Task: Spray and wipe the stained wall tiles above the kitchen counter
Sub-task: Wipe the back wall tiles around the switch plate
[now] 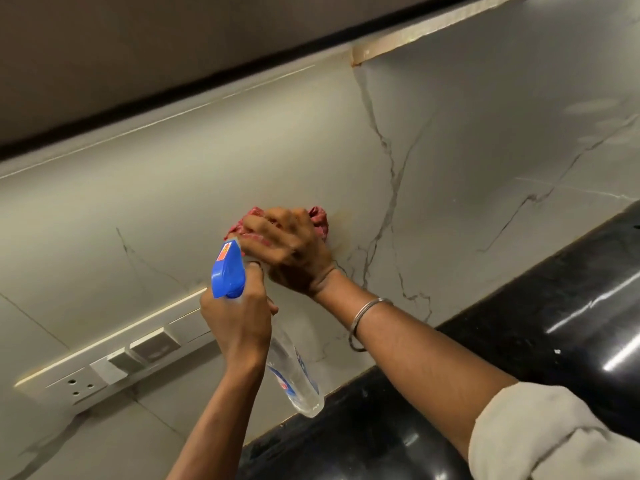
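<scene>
Head view: the tiles (214, 188) fill most of what you see, pale grey with dark veins, one broad wall running from the cabinet (138, 46) edge above down to the counter (519, 323). The counter is black and glossy, its back edge meeting the tiles along a diagonal at lower right. Wide bare tile lies open to the left of and above your hands; to the right the veined area is also free. One switch panel (117, 362) sits low on the left. Your right hand (291, 251) is pressed against the wall, fingers curled over one red cloth (318, 220), with a faint brown stain (341, 230) just beside it. One bangle (367, 323) rings that wrist, the sleeve (554, 431) rolled up. Your left hand (239, 320) is wrapped round the neck of one bottle (294, 372), clear with a blue head, near the cloth.
</scene>
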